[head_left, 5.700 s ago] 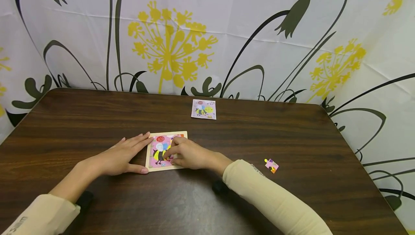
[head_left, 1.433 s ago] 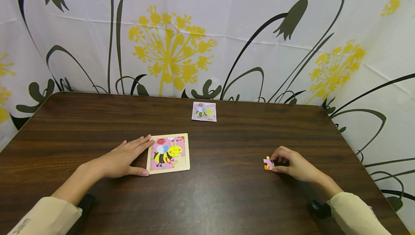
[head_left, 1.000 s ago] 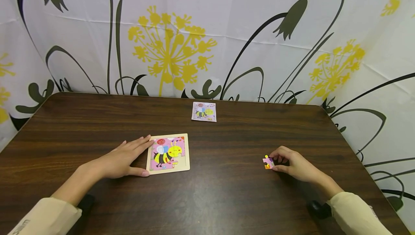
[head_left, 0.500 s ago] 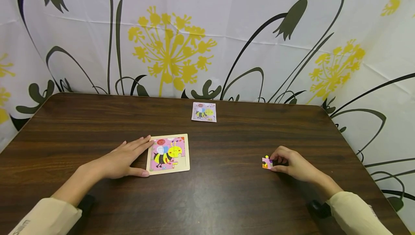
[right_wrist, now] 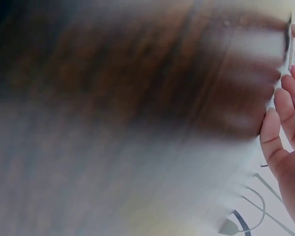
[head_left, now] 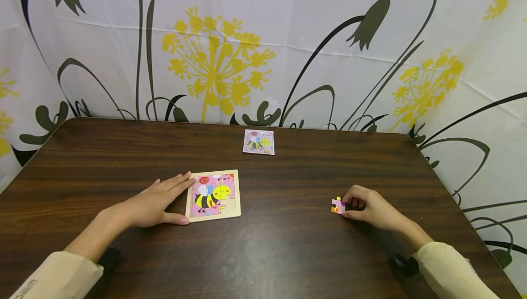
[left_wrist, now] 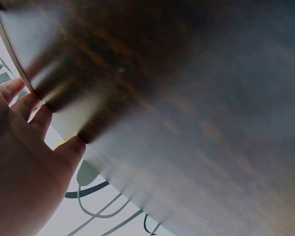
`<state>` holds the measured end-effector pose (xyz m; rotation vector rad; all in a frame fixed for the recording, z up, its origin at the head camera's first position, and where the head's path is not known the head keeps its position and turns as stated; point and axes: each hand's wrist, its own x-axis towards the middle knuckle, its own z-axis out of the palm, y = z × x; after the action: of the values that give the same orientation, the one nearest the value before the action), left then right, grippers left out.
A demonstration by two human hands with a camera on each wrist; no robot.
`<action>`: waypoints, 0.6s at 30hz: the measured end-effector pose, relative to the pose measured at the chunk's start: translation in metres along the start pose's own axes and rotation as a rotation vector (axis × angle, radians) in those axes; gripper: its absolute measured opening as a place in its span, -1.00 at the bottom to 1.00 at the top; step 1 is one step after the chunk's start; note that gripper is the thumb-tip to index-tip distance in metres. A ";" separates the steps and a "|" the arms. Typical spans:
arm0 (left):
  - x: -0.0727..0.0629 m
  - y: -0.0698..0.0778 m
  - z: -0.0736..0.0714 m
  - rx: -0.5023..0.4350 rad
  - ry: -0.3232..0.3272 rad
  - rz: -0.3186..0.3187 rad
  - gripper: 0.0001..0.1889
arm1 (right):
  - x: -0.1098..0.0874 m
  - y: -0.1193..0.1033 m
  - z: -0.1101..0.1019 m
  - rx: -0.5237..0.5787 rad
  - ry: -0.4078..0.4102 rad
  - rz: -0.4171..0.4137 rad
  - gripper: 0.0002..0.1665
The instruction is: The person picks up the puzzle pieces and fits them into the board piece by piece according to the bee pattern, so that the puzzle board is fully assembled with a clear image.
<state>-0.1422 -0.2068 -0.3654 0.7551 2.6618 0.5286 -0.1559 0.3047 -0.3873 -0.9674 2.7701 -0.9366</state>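
Note:
In the head view a square wooden jigsaw puzzle [head_left: 212, 197] with a bee picture lies on the table, its lower right corner showing bare wood. My left hand [head_left: 150, 203] rests at its left edge, fingers spread, fingertips on the upper left corner and thumb at the lower left. Well to the right, my right hand [head_left: 372, 206] pinches a pink, yellow and orange puzzle piece [head_left: 337, 205] by its right side, between thumb and fingers. The left wrist view shows the left hand [left_wrist: 32, 157] extended; the right wrist view shows part of the right hand [right_wrist: 290, 123].
A small bee picture card [head_left: 258, 142] lies near the back edge of the dark wooden table [head_left: 288, 253]. Behind the table hangs a white cloth [head_left: 304, 24] with yellow and grey flowers.
My right hand has left the puzzle, moved right and taken hold of the loose piece. Over the last second the piece has shifted slightly left. My left hand stays at the puzzle's edge.

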 end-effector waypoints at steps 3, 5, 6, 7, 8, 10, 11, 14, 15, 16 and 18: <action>0.000 0.000 0.000 0.004 0.004 0.006 0.00 | 0.002 -0.001 0.000 0.009 -0.004 0.010 -0.71; -0.001 0.001 -0.001 0.002 0.003 0.004 0.00 | 0.004 -0.003 0.000 0.013 -0.009 0.014 -0.72; -0.001 0.001 -0.001 0.004 0.003 0.005 0.00 | 0.005 -0.004 0.000 0.017 -0.010 0.017 -0.72; -0.001 0.001 -0.001 0.005 0.002 0.006 0.00 | 0.007 -0.005 0.001 0.023 -0.011 0.017 -0.72; -0.001 0.001 -0.001 0.003 0.001 0.005 0.00 | 0.008 -0.006 0.001 0.029 -0.012 0.015 -0.73; -0.001 0.002 -0.002 0.000 -0.002 0.002 0.00 | 0.012 -0.008 0.003 0.036 -0.017 0.006 -0.74; -0.001 0.002 -0.002 -0.001 -0.003 0.000 0.00 | 0.014 -0.009 0.004 0.040 -0.017 0.001 -0.74; -0.001 0.003 -0.003 -0.003 -0.006 -0.003 0.01 | 0.021 -0.012 0.007 0.052 -0.036 -0.013 -0.75; -0.001 0.003 -0.003 -0.004 -0.006 -0.004 0.01 | 0.024 -0.013 0.009 0.054 -0.043 -0.019 -0.75; -0.001 0.003 -0.003 -0.005 -0.007 -0.004 0.01 | 0.027 -0.015 0.010 0.060 -0.053 -0.023 -0.76; -0.001 0.003 -0.003 -0.006 -0.008 -0.004 0.01 | 0.033 -0.019 0.013 0.068 -0.075 -0.031 -0.76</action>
<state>-0.1414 -0.2056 -0.3614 0.7481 2.6533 0.5309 -0.1688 0.2669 -0.3827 -1.0158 2.6513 -0.9704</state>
